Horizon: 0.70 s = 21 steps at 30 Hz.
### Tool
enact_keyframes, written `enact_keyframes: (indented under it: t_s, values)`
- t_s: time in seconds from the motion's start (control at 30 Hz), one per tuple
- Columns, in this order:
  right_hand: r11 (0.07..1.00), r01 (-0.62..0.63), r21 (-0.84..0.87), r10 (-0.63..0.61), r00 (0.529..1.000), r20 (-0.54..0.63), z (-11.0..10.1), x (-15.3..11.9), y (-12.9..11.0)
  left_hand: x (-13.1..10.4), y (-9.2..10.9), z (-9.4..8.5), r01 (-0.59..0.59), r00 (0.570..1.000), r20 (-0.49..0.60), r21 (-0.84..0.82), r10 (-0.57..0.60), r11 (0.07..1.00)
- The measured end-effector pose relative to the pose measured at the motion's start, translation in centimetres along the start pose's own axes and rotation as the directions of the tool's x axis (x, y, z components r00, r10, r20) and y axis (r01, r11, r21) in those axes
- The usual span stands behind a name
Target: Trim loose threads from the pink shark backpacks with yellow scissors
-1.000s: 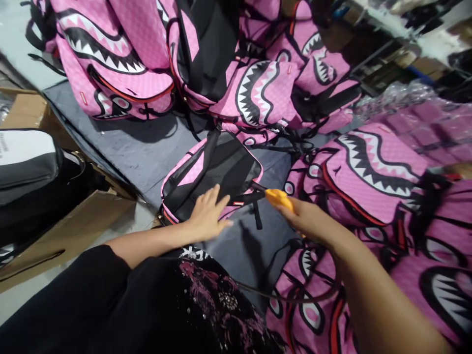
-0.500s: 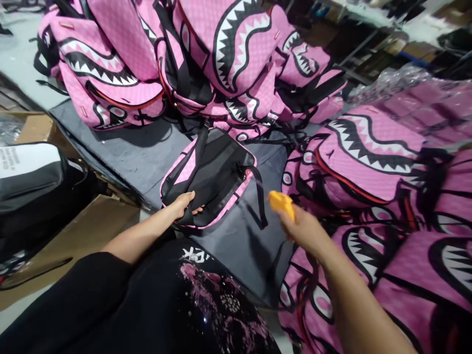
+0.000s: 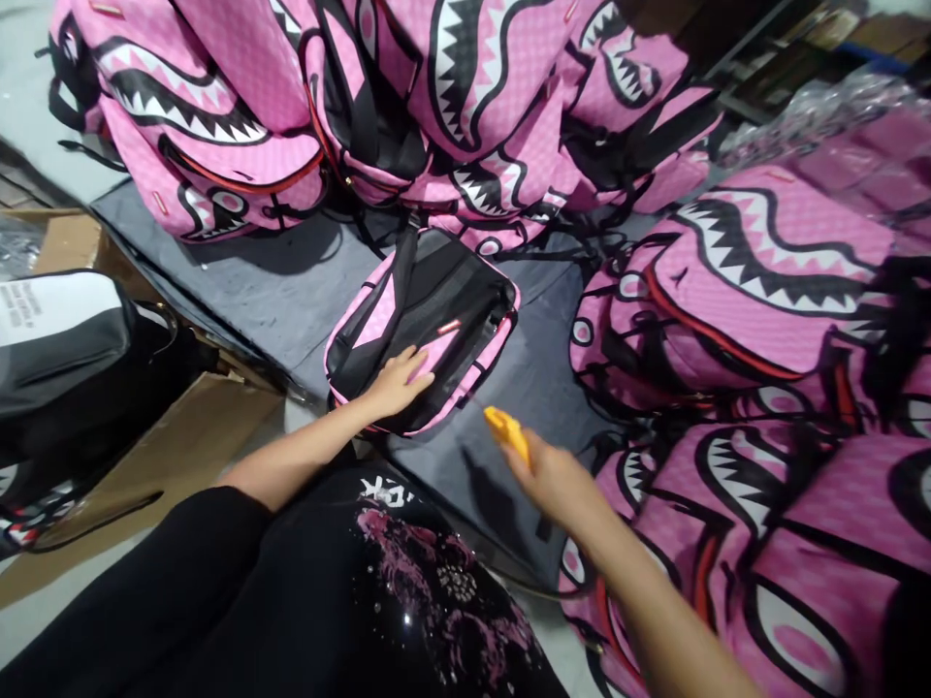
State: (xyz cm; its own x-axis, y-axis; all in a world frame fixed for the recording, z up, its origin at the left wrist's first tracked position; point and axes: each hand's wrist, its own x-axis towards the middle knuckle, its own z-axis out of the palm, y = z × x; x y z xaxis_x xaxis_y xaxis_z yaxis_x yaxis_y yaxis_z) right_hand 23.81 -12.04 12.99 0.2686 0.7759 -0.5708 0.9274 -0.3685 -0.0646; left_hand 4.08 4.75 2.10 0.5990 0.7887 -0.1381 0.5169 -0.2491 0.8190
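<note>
One pink backpack (image 3: 422, 325) lies back-side up on the grey desk (image 3: 291, 281), black mesh panel and straps facing the camera, near the front edge. The left hand (image 3: 397, 383) rests flat on its lower corner, fingers spread, pinning it rather than closing around it. The right hand (image 3: 553, 480) has its grip closed around an orange-handled tool (image 3: 507, 433) (its thin tip is too blurred to make out), held just beside the bag's near edge and pointed toward it. Judging by the scene, this bag is mid-check. Heaps of shark-mouth backpacks (image 3: 465, 87) behind and another pile (image 3: 756, 291) to the right; which heap is finished, I cannot tell.
</note>
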Motion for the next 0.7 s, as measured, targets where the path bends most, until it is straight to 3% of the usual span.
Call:
enact_keyframes:
  t_s: [0.07,0.1,0.13,0.17,0.23,0.3,0.47,0.63,0.7]
  values:
    - [1.000,-0.023,-0.007,0.023,0.998,0.065,3.2,-1.7,-1.8,-0.7,-0.7,-2.2,-0.019,0.991,-0.136,-0.073,0.009,0.997]
    - [0.999,-0.029,-0.014,0.030,0.996,0.080,4.7,-2.4,-2.7,-0.9,-1.2,-3.4,0.026,0.969,-0.240,-0.143,-0.060,0.989]
    - [0.999,-0.041,-0.036,0.043,0.996,0.072,6.1,-3.1,-3.7,-0.9,-1.8,-4.6,0.118,0.928,-0.314,-0.267,-0.203,0.956]
    - [0.996,-0.052,-0.069,0.056,0.997,0.047,7.3,-3.5,-4.5,-0.7,-2.4,-5.7,0.236,0.866,-0.316,-0.425,-0.387,0.874]
    - [0.987,-0.067,-0.144,0.065,0.998,-0.014,9.1,-3.7,-6.1,0.3,-3.9,-7.6,0.455,0.723,-0.105,-0.672,-0.683,0.585]
    - [0.978,-0.090,-0.189,0.084,0.996,-0.041,10.2,-2.9,-7.4,1.7,-5.1,-8.9,0.582,0.636,0.137,-0.731,-0.759,0.356]
    - [0.970,-0.215,-0.113,0.206,0.975,-0.084,12.4,1.2,-10.4,3.7,-6.4,-10.0,0.639,0.629,0.343,-0.739,-0.698,0.213]
    - [0.934,-0.326,0.148,0.346,0.927,-0.142,16.9,3.8,-11.9,3.7,-7.0,-9.6,0.624,0.668,0.447,-0.772,-0.595,0.120]
    - [0.908,-0.355,0.222,0.393,0.905,-0.161,18.5,4.2,-12.1,3.7,-7.5,-9.2,0.603,0.692,0.497,-0.797,-0.524,0.040]
